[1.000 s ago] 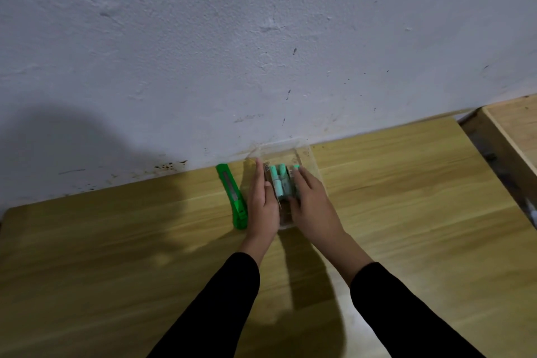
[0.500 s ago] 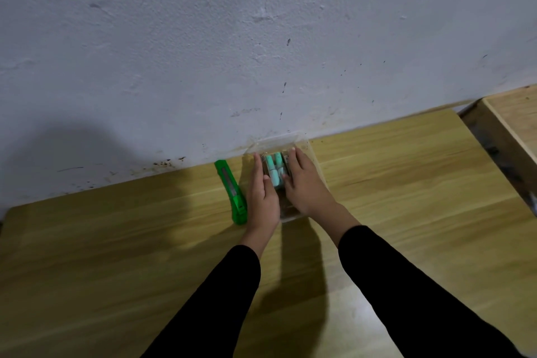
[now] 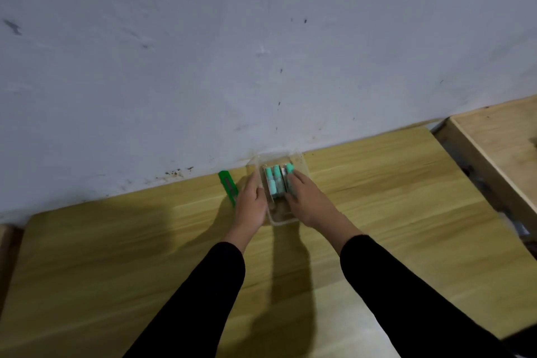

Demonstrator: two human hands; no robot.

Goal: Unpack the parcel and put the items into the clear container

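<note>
Hands flank the clear container, which sits at the back of the worktop against the wall. The left hand lies along its left side, fingers straight. The right hand rests with outstretched fingers on the teal items lying side by side inside. A green utility knife lies just left of the left hand.
</note>
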